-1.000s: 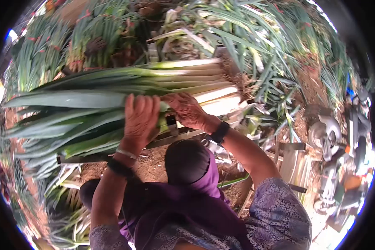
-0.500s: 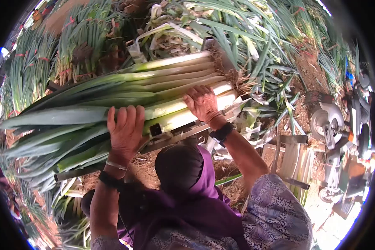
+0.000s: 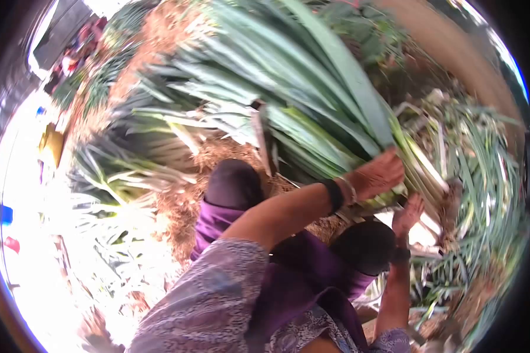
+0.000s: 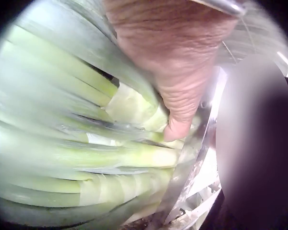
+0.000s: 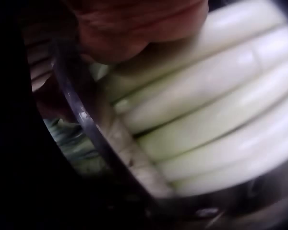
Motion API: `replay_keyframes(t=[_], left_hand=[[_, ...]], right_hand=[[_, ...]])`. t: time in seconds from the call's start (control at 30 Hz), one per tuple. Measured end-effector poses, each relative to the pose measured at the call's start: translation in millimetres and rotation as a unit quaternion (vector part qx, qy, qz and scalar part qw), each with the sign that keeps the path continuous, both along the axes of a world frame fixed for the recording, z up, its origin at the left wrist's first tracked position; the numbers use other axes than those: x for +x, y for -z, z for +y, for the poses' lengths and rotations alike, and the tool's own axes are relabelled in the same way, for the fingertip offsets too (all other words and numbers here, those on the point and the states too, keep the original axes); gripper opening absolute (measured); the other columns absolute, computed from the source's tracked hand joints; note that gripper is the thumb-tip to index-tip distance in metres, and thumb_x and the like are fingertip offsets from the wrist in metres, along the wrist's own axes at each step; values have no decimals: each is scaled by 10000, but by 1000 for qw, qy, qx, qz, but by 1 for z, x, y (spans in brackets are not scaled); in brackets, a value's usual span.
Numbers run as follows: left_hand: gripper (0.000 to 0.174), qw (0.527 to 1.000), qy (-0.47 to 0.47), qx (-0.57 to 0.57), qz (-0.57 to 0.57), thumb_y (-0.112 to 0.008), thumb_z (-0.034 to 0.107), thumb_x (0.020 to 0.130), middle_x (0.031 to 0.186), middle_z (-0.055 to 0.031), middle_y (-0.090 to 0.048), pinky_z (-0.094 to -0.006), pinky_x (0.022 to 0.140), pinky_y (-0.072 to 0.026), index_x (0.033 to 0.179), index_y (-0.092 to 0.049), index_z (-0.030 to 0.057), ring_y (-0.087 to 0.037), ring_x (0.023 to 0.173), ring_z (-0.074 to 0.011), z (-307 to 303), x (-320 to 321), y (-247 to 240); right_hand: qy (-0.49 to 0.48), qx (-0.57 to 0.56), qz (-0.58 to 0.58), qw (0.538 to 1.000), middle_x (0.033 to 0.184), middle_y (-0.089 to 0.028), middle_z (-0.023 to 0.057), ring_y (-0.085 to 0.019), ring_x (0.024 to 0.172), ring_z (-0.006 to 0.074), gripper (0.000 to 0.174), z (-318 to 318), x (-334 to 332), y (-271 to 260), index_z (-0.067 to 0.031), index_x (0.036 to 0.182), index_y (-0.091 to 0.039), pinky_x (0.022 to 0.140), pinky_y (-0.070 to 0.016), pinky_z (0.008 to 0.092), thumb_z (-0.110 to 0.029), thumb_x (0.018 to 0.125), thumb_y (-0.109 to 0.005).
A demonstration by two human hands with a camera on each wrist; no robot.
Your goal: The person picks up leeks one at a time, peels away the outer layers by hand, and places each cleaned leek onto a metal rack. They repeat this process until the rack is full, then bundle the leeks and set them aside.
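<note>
A row of leeks (image 3: 335, 112) lies side by side in a metal frame (image 3: 261, 135), with long green leaves to the upper left and white stalks to the right. My left hand (image 3: 378, 175), with a pale bracelet, lies across the leeks where green turns to white. In the left wrist view its thumb (image 4: 178, 127) presses on the stalks beside a metal bar (image 4: 187, 158). My right hand (image 3: 408, 215) rests on the white stalks near the roots, fingers extended. The right wrist view shows this hand (image 5: 139, 28) over the blurred white stalks (image 5: 206, 96).
Cut leaves and trimmings (image 3: 477, 159) are heaped beyond the root end. More leeks (image 3: 141, 165) lie on the ground to the left, in bright light. The person's knees (image 3: 235, 182) are close to the near side of the frame.
The head view has swung round, so the leeks now slant toward the upper left. My right hand has moved from between leaves and stalks to the white stalks; the left stays on the leeks.
</note>
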State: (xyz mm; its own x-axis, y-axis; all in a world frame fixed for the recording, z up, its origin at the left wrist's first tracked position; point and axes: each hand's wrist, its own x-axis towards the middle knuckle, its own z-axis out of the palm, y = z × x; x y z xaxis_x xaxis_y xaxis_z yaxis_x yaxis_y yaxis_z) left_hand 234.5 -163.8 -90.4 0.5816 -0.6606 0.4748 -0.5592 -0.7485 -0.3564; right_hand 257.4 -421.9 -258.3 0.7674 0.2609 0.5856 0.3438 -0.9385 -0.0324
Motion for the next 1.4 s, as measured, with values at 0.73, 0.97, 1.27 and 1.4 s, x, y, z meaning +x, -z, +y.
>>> replay_keyframes(t=[0.73,0.97,1.27,1.4], left_hand=[[272,664,-469,-519,265,-666,256,777,885,-140,-670,-416,697,-531,999,-642,100,-659,849,-318,334,-340,108],[363,641,-485,-452,388,-656,312,814,989,-148,-674,-430,782,-528,1105,-623,97,-657,920,-319,315,-372,137],[361,641,-507,-414,400,-636,267,834,1019,-128,-655,-407,834,-521,1152,-601,101,-636,981,-302,365,-348,125],[340,643,-539,-394,376,-618,259,837,1042,-131,-670,-415,847,-520,1144,-619,111,-642,982,-311,403,-337,128]], right_hand=[[-88,207,194,955,1235,-524,178,-532,1057,326,506,-69,40,-48,-48,1334,-415,868,-447,440,-287,917,-576],[-109,349,319,874,1145,-538,161,-533,929,297,491,-58,62,-82,-49,1311,-418,759,-445,404,-290,915,-583],[-122,408,366,827,1029,-556,138,-534,765,260,473,-57,73,-89,-50,1281,-420,620,-441,356,-293,913,-591],[-122,430,376,812,978,-564,128,-535,692,244,465,-56,72,-89,-51,1268,-421,558,-440,335,-295,912,-595]])
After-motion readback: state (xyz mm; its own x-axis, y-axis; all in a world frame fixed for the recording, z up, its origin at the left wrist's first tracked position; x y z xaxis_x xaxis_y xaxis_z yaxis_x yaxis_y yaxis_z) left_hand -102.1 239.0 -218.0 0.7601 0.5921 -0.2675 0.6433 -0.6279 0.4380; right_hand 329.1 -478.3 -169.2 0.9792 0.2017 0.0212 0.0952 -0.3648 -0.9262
